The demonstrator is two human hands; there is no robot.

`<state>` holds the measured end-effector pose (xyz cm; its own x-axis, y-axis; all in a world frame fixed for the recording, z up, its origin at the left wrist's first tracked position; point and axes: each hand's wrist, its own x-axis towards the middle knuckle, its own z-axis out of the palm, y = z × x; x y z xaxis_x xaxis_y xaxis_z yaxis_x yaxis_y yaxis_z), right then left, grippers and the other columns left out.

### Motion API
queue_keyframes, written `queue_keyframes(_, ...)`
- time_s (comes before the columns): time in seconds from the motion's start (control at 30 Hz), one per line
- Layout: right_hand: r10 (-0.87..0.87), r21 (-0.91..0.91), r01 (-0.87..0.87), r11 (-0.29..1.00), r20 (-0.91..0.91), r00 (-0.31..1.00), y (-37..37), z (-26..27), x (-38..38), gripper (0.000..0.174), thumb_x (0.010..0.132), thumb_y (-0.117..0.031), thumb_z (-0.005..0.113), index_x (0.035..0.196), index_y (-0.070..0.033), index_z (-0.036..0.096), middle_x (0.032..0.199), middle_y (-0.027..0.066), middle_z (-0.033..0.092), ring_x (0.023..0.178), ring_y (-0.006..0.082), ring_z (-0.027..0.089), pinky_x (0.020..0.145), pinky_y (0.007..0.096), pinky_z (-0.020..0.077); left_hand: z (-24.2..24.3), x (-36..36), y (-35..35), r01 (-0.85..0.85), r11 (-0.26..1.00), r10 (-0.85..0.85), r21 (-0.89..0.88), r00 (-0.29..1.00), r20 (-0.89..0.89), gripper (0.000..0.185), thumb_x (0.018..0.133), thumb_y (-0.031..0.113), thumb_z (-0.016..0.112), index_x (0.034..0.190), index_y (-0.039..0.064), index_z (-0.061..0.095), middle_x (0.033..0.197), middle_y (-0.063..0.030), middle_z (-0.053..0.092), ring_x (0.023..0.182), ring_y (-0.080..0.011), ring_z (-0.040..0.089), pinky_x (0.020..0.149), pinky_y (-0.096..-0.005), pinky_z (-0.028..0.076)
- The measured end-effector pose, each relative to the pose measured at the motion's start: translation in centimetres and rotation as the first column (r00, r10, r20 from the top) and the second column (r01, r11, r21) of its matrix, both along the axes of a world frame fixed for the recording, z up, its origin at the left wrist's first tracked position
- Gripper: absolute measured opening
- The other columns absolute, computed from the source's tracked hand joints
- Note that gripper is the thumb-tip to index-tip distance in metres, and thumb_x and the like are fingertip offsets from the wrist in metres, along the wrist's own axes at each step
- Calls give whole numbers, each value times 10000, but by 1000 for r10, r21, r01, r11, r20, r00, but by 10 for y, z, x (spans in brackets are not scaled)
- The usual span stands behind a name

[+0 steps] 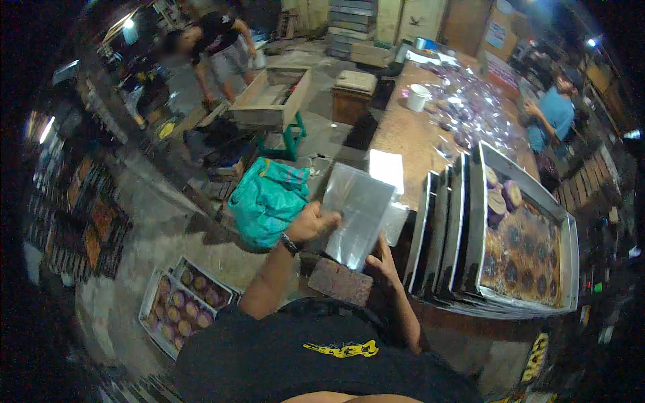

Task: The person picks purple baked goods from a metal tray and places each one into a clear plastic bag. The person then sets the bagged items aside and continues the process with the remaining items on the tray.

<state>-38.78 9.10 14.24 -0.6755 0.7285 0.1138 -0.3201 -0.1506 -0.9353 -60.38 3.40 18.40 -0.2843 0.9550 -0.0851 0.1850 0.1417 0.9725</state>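
Note:
A stack of clear plastic bags or sheets [359, 201] is held up before my chest. My right hand [382, 257] grips its lower right edge. My left hand [313, 221] is at its left edge with the fingers curled; whether it pinches the plastic cannot be told. Under the stack lies a brown, brick-like block [340, 282]. A turquoise sack [269, 201] stands beyond my left hand. More clear plastic [395, 221] lies at the near table corner, beside a bright white stack [386, 169].
Metal trays [569, 262] stand stacked on the right, the top one holding a few purple buns [496, 205]. Wrapped items [468, 101] and a white cup [417, 98] cover the long table [395, 131]. Bun trays [151, 297] rest at lower left. Two people work farther off.

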Motion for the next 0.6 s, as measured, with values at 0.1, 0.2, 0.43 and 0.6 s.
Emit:
queue_keyframes(0.1,129,-54,-119,991,261,957,-20,-9,-3,577,750,-235,718,1200,18,460,1089,95,561,1028,178,517,871,311,431,-56,31,-47,-49,999,49,-6,991,121,338,848,210,640,1099,9,533,959,-36,600,870,-119,556,773,-289,469)
queue_keyframes(0.2,92,-21,-90,996,373,923,-51,-23,-7,450,771,-226,711,1095,20,517,973,60,605,882,144,566,802,293,458,-91,51,-90,-169,982,181,-81,963,197,383,856,226,631,1149,7,520,1019,-70,595,952,-127,536,844,-305,442)
queue_keyframes(0.43,400,-283,-307,909,381,833,-132,-30,-4,388,755,-135,700,1084,-6,542,945,42,605,869,128,569,784,278,458,-74,8,-192,-336,942,296,-6,821,488,490,794,259,706,1175,33,497,1092,-109,580,1028,-172,548,804,-315,484)
queue_keyframes(0.6,547,-221,-502,836,402,734,-188,-36,6,413,787,-187,700,1116,-2,533,1000,52,601,914,141,566,807,281,457,-65,-1,-245,-66,996,67,-62,998,14,414,754,269,747,1062,26,612,976,-53,642,909,-162,610,803,-284,485)
